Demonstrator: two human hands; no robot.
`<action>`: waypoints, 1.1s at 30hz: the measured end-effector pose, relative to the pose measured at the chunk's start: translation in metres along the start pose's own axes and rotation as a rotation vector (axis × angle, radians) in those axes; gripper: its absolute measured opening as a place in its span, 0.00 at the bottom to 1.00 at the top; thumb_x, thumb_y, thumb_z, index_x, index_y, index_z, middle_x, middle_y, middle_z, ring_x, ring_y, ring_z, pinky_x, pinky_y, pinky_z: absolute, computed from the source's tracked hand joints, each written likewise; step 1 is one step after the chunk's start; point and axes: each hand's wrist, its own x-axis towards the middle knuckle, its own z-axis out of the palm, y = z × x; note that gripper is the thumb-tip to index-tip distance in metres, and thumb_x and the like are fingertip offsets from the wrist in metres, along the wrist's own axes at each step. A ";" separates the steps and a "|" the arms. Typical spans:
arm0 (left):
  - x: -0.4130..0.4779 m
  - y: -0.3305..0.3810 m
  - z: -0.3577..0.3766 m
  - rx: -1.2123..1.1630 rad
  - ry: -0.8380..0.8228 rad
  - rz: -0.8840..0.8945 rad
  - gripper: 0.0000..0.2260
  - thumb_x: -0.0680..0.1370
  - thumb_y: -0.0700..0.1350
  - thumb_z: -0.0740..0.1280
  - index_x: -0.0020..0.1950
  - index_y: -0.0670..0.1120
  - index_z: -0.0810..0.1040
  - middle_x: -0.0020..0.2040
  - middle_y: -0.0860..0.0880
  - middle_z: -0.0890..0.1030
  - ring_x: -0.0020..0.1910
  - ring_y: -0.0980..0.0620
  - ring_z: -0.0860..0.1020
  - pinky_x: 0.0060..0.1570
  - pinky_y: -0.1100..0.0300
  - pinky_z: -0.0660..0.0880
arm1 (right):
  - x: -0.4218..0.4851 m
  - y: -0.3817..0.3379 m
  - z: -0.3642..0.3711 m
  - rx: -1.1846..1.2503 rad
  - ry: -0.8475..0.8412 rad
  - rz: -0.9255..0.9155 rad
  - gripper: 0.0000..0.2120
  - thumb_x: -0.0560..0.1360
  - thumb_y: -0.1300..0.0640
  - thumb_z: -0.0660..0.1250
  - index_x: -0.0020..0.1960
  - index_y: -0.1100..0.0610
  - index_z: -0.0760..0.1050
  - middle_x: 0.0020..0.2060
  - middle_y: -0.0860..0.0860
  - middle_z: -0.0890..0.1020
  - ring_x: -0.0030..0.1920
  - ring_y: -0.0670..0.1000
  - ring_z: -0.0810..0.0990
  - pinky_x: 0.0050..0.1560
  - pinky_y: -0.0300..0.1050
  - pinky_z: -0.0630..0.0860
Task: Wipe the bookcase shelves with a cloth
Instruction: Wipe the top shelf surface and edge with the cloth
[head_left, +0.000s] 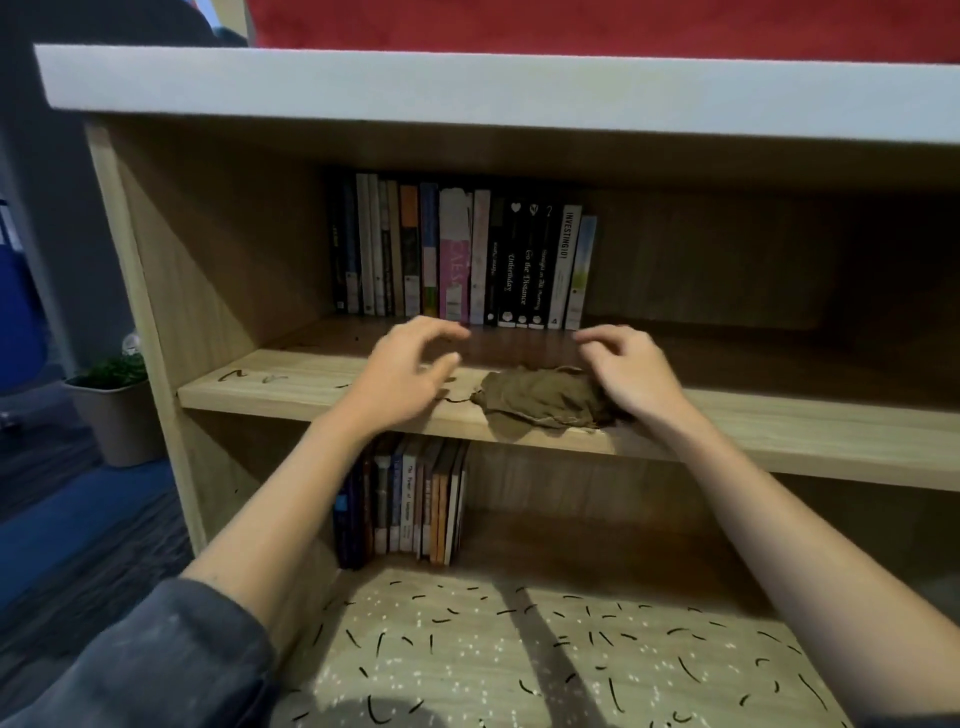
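A crumpled brown cloth lies on the middle shelf of a light wooden bookcase, near its front edge. My right hand hovers over the cloth's right side, fingers loosely curled, holding nothing. My left hand hangs just left of the cloth, fingers relaxed and spread, empty. A row of upright books stands at the back of that shelf. The bottom shelf is strewn with dark hair-like strands and pale specks.
More books stand at the back of the bottom shelf. The white top board overhangs the shelves. A potted plant sits on the floor to the left of the bookcase. A few dark strands lie on the middle shelf's left part.
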 end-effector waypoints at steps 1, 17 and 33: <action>-0.002 -0.009 -0.004 0.025 0.037 -0.022 0.11 0.78 0.42 0.63 0.61 0.48 0.76 0.62 0.50 0.75 0.64 0.52 0.70 0.65 0.53 0.66 | 0.001 -0.013 0.013 -0.069 -0.097 -0.044 0.15 0.78 0.49 0.59 0.61 0.53 0.76 0.61 0.51 0.76 0.62 0.52 0.73 0.60 0.43 0.67; 0.003 -0.048 -0.015 0.258 0.079 -0.023 0.13 0.77 0.37 0.60 0.56 0.49 0.79 0.63 0.51 0.74 0.69 0.52 0.62 0.72 0.49 0.54 | -0.012 -0.063 0.066 -0.385 -0.479 -0.481 0.14 0.77 0.57 0.60 0.60 0.51 0.78 0.58 0.48 0.78 0.58 0.49 0.74 0.58 0.44 0.70; 0.001 -0.066 -0.024 0.152 0.170 -0.039 0.13 0.77 0.36 0.59 0.52 0.46 0.81 0.62 0.49 0.75 0.68 0.52 0.62 0.70 0.52 0.56 | -0.014 -0.053 0.033 -0.414 -0.493 -0.236 0.13 0.76 0.60 0.61 0.56 0.48 0.78 0.32 0.42 0.77 0.21 0.38 0.73 0.20 0.29 0.64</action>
